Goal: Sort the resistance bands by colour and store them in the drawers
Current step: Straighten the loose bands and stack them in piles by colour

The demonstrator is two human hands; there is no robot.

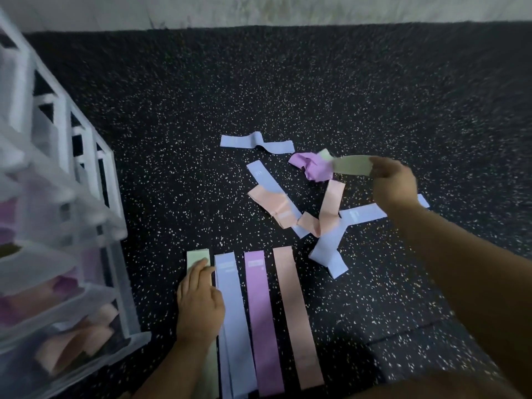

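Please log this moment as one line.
left hand: rests on laid green band | right hand: pinches loose green band | pile: unsorted

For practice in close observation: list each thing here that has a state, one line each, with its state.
left hand: flat on laid green band
right hand: pinches lifted green band
laid purple band: straight, flat
laid pink band: straight, flat
crumpled purple band: bunched up
bottom drawer: pulled out, pink bands inside

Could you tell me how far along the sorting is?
Laid out: green row, blue row, purple row, pink row; pink bands sit in the drawers. Right hand holds a green band; left hand rests on the green row. The mixed pile is unsorted.
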